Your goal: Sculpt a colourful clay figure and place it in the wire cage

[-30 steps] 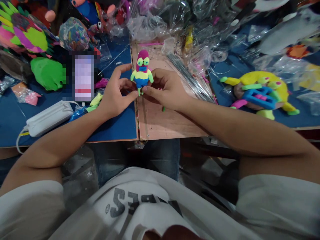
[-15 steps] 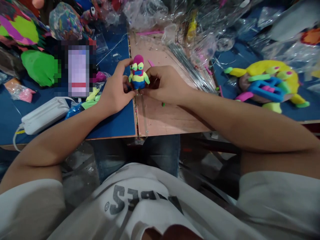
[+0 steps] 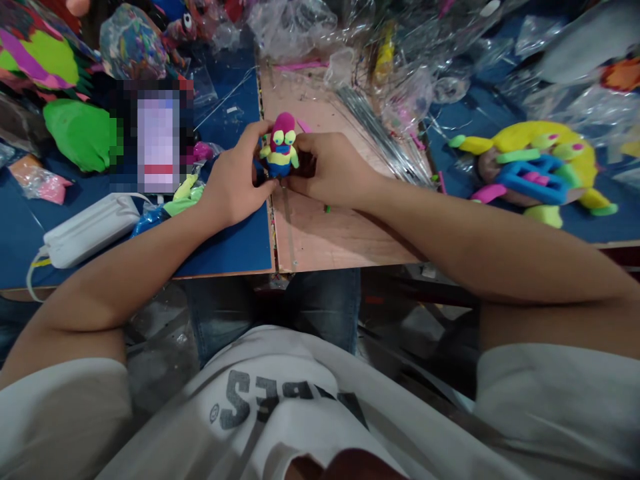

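Observation:
A small clay figure [image 3: 283,148] stands upright between my hands near the seam of the two boards. It has a magenta head, two pale yellow eyes, a yellow middle and a blue lower body. From the left, my left hand [image 3: 235,175] curls round it, thumb at the base and a fingertip by the head. On the other side, my right hand [image 3: 333,168] has its bent fingers against the figure's lower right. The figure's underside and some fingertips are hidden.
Thin metal wires [image 3: 383,137] lie right of my right hand, beside crumpled plastic bags [image 3: 405,87]. A yellow clay piece with blue parts [image 3: 550,163] sits far right. Left are a phone [image 3: 158,143], a white power bank-like box [image 3: 90,230] and a green clay lump [image 3: 80,133].
The figure has tilted and shifted slightly right, its head leaning away from me. Both hands have stayed round it, the left moving slightly right.

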Motion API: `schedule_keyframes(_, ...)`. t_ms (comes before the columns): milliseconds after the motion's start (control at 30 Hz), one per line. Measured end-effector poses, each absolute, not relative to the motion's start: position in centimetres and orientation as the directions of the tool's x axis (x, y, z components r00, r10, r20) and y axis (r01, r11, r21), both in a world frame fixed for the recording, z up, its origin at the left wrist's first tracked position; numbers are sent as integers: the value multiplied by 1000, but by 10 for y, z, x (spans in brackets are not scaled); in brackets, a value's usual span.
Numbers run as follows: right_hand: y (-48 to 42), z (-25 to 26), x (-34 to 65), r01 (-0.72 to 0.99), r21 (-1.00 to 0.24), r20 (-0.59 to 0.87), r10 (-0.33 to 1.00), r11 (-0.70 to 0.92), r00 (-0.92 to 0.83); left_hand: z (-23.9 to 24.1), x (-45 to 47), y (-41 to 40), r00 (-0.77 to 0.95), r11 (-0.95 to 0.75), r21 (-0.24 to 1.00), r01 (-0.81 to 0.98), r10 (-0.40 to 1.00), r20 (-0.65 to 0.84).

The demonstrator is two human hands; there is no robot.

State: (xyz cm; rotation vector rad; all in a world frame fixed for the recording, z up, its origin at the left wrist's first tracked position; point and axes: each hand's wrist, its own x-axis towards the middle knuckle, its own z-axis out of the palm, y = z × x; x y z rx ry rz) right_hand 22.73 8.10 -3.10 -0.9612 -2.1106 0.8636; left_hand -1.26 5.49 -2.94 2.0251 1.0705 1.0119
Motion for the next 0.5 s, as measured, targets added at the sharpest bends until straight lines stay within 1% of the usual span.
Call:
schedule_keyframes(100,79,-30,227,406,-750,291,812,522,-507,-19,-6,49,372,-487,718,498,868,330)
schedule_keyframes(167,77,-27,226,441,-721,291,812,534,-507,-11,-3,44,353,-453,641,620,890,287)
schedule_keyframes(233,75,-25,226,479,-690,281,811,542,-514,-5,0,40,341,-421,595,685,906,249)
schedule_keyframes(333,74,-21,226,512,-661,263,809,548,-527,-1,0,38,345,-410,583,702,911,224)
schedule_keyframes(500,75,-18,227,528,-626,273,796,574,-541,-2,-2,41,361,-441,562,699,897,254)
